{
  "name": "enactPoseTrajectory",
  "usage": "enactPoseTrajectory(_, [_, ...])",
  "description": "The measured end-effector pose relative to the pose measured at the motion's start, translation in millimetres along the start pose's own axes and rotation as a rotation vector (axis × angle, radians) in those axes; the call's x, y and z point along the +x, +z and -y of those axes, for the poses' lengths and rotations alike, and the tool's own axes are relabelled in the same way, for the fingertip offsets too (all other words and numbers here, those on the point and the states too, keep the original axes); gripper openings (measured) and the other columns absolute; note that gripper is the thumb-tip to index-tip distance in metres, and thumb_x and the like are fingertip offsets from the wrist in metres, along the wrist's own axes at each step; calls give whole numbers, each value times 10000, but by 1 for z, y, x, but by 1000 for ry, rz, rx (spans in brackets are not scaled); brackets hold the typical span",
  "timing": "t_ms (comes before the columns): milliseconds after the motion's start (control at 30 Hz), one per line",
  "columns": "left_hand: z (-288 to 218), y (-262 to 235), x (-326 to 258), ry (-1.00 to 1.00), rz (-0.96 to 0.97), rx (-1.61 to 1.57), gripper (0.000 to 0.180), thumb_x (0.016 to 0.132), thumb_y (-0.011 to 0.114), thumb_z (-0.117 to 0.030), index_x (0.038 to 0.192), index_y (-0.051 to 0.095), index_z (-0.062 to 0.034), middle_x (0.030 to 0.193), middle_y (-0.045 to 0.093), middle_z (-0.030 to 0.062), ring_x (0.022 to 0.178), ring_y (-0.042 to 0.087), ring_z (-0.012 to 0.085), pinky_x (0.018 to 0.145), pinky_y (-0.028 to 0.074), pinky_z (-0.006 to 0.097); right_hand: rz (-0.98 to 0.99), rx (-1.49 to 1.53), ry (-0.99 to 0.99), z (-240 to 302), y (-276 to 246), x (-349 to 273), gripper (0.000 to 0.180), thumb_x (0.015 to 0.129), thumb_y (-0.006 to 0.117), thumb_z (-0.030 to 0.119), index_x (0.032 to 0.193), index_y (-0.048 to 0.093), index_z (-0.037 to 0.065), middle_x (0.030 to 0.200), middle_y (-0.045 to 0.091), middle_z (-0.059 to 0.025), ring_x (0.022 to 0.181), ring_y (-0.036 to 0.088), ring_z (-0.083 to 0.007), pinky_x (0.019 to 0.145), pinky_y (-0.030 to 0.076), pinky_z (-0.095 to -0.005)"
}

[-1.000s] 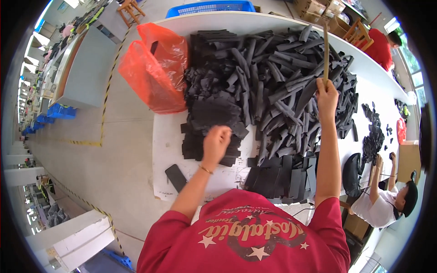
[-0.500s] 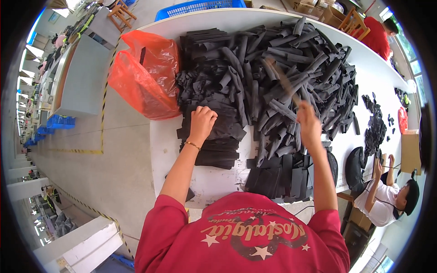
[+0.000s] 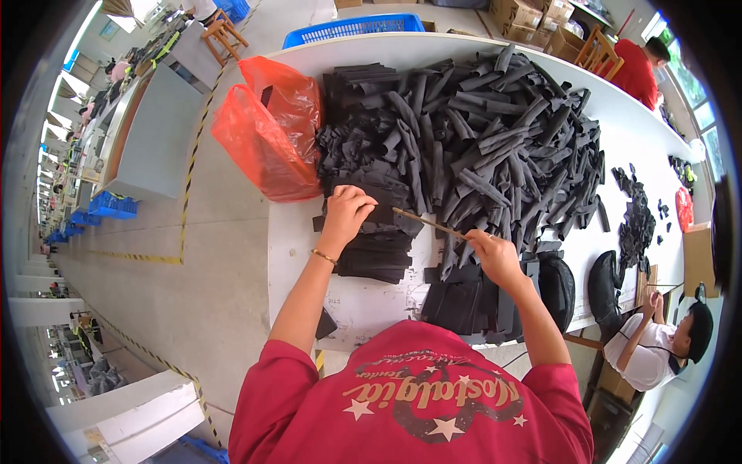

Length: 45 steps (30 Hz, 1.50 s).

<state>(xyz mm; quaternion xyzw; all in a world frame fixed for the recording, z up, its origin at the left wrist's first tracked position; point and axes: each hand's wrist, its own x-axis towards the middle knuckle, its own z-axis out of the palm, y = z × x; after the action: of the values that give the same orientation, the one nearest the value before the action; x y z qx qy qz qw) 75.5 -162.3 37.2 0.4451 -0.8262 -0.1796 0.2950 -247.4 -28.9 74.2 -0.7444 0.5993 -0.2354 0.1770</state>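
Note:
My right hand (image 3: 496,257) is closed round one end of a thin brown stick-like tool (image 3: 430,223). Its far tip points left, over the edge of a stack of flat black pieces (image 3: 377,259). My left hand (image 3: 349,213) rests on that stack with bent fingers pressed together; whatever they pinch is too small to make out. Just beyond it lie crumpled black pieces (image 3: 352,147). A large heap of curled black strips (image 3: 510,131) spreads to the right. Flat black pieces (image 3: 456,305) lie nearer me, below my right hand.
An orange-red plastic bag (image 3: 270,131) stands at the white table's (image 3: 290,251) left edge. Beyond the far edge is a blue basket (image 3: 355,29). Two dark rounded objects (image 3: 556,290) lie at right, near a seated co-worker (image 3: 657,340). Small black scraps (image 3: 635,216) lie farther right.
My right hand has come down and left from above the strip heap, bringing the tool toward my left hand. My left hand stays on the stack. The view has shifted slightly.

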Motion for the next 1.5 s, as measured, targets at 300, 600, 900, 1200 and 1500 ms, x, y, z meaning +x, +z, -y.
enactPoseTrajectory(300, [-70, 3, -1, 234, 1, -22, 80, 749, 716, -180, 826, 703, -158, 940, 591, 0, 1058, 506, 249, 911, 384, 402, 120, 133, 129, 22, 28, -5, 276, 897, 558, 150, 1169, 544, 107, 760, 650, -186, 722, 636, -373, 599, 496, -448])
enactPoseTrajectory(600, [-98, 35, -58, -817, -333, -1995, 247, 905, 640, -178, 1104, 597, -39, 966, 641, 97, 891, 633, 276, 907, 488, 447, 95, 652, 226, 77, 80, -24, 249, 889, 490, 37, 1118, 582, 4, 690, 616, -126, 630, 621, -217, 606, 478, -336])
enactPoseTrajectory(900, [-95, 33, -44, -1029, -674, -1698, 226, 887, 681, -243, 862, 627, -25, 657, 564, 14, 517, 480, 87, 475, 388, 234, -1, 478, 303, 104, 105, -66, 130, 924, 555, 113, 881, 552, -10, 674, 574, -252, 636, 595, -433, 536, 452, -457])
enactPoseTrajectory(1200, [-31, 0, -35, -815, -877, -1695, 265, 929, 619, -304, 855, 585, -52, 522, 438, -32, 385, 321, 49, 367, 216, 217, 316, 555, 373, 79, 35, -165, 142, 915, 592, 141, 891, 587, 1, 606, 570, -174, 526, 600, -258, 496, 443, -367])
enactPoseTrajectory(1500, [-66, 49, -45, -1107, -716, -1527, 206, 952, 568, -260, 898, 625, -70, 653, 549, 5, 523, 469, 85, 447, 353, 226, -8, 591, 415, 64, 34, -76, 199, 888, 665, 177, 833, 594, -1, 548, 430, -4, 532, 370, -50, 467, 332, -269])
